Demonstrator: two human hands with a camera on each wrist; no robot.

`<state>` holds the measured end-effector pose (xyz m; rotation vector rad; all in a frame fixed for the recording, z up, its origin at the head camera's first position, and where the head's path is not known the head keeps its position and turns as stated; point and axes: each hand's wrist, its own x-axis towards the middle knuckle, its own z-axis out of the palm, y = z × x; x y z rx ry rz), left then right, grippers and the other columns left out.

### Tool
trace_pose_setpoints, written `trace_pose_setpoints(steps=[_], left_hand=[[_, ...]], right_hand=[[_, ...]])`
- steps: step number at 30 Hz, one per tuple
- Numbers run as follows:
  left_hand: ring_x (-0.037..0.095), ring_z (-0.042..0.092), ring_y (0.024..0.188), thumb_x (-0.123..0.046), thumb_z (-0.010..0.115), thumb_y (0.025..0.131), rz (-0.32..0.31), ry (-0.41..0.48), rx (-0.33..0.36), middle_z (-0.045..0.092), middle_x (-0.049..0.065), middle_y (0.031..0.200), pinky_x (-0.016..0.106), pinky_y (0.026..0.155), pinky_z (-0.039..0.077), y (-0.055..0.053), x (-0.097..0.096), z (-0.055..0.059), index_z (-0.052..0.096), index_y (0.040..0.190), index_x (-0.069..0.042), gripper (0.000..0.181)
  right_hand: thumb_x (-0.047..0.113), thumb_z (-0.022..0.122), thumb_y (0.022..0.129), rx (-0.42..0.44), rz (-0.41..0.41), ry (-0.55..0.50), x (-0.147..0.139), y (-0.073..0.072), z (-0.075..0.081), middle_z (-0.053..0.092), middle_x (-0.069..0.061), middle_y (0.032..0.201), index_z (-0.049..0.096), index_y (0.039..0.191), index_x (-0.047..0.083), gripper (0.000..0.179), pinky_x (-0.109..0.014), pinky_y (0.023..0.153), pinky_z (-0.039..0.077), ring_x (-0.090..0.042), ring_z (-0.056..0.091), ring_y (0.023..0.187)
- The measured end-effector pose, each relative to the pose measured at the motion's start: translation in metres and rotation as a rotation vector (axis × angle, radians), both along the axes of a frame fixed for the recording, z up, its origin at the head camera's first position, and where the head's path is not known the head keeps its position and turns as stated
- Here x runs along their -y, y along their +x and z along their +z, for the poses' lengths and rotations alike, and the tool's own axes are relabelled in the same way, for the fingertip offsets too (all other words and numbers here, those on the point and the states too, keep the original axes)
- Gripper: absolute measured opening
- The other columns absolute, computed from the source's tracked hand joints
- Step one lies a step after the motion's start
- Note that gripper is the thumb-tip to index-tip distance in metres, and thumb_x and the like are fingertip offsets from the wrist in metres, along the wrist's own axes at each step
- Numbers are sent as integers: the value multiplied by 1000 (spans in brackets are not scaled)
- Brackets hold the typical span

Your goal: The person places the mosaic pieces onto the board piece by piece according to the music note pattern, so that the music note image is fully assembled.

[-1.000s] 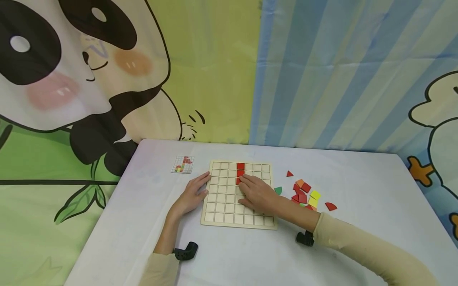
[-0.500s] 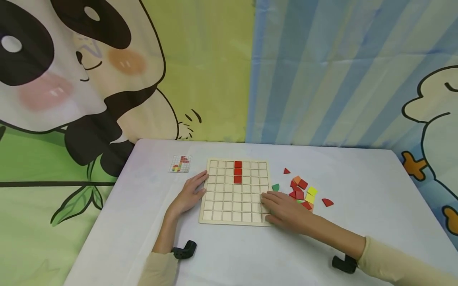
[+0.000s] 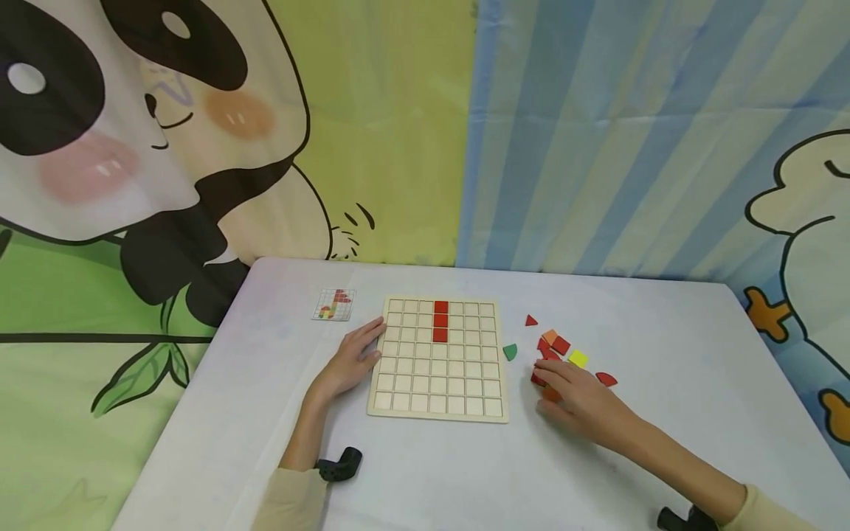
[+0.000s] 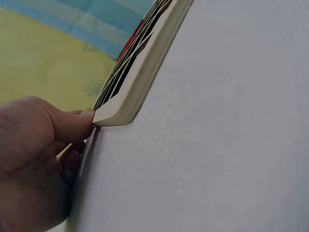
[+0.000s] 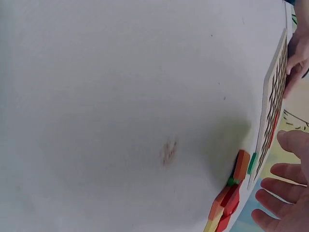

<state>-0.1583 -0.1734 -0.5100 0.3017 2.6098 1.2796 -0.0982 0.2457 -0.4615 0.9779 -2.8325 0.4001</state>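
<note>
A wooden grid board (image 3: 403,402) lies on the white table with three red square tiles (image 3: 440,321) in one column at its far side. My left hand (image 3: 345,369) rests at the board's left edge, fingertips and thumb touching it. In the left wrist view the thumb of the left hand (image 4: 53,125) meets the board's corner. My right hand (image 3: 587,402) hovers over a loose pile of red, orange and yellow tiles (image 3: 578,359), fingers spread and partly covering the pile. In the right wrist view the right hand (image 5: 289,188) holds nothing, with tiles (image 5: 231,193) below it.
A small pattern card (image 3: 333,304) lies beyond the left hand. A green quarter-round piece (image 3: 510,352) sits just right of the board. A red triangle (image 3: 531,320) and a red quarter-round piece (image 3: 606,379) lie apart from the pile. A printed cloth backdrop (image 3: 392,133) stands behind.
My right hand has moved off the board to the right, from beside the red column to the tile pile, uncovering the third red square. The left hand stays at the board's edge.
</note>
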Motion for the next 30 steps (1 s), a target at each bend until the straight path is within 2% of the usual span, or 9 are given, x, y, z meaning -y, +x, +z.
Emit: trace_pose_setpoints(steps=[3,8,13,16,20,24,27,30], left_hand=[[42,16,158,-3,54,103,1,2,7,26,12,171,64,126,18,0,0,0,40,157,-1,56],[42,16,158,-3,54,103,5,-1,13,26,12,171,64,126,18,0,-2,1,40,157,-2,56],[41,16,158,-2,54,103,8,-4,7,27,12,171,63,126,18,0,-2,2,41,157,-2,56],[41,15,158,-3,54,103,13,-3,12,26,12,171,64,126,18,0,0,1,40,158,-2,56],[41,16,158,-3,54,103,28,-2,14,27,12,171,64,126,18,1,2,0,40,157,-2,56],[40,16,158,-5,54,103,21,2,18,27,12,171,64,126,18,1,2,-1,40,158,-2,56],[39,16,158,-6,54,103,18,4,17,27,11,171,63,126,18,1,0,-1,40,158,-3,56],[39,17,158,-5,55,103,29,1,10,28,11,171,63,126,18,1,-2,1,41,157,-3,56]], right_hand=[[18,89,80,14,-48,-13,-7,-2,2,69,-15,131,71,125,-1,52,-49,91,60,-34,67,118],[16,87,83,138,-149,-23,-24,-12,5,66,-21,133,67,130,-4,55,-50,92,60,-40,63,121],[8,81,87,202,-209,-80,-43,-31,6,64,-27,132,64,130,-8,49,-54,91,59,-46,61,121],[3,78,88,209,-202,-123,-47,-46,5,64,-29,129,66,126,-9,42,-56,92,58,-48,62,120],[4,76,91,252,-157,-147,-36,-71,-1,67,-28,124,70,121,-9,33,-55,92,58,-46,65,115],[9,75,93,315,-172,-129,-15,-97,-5,68,-25,122,72,120,-5,31,-49,89,61,-41,66,109],[13,76,94,330,-207,-68,-2,-113,-6,70,-22,119,74,119,-3,30,-49,91,61,-37,65,106],[15,77,93,305,-202,7,5,-125,-8,72,-17,109,77,108,-1,21,-45,88,61,-30,65,96]])
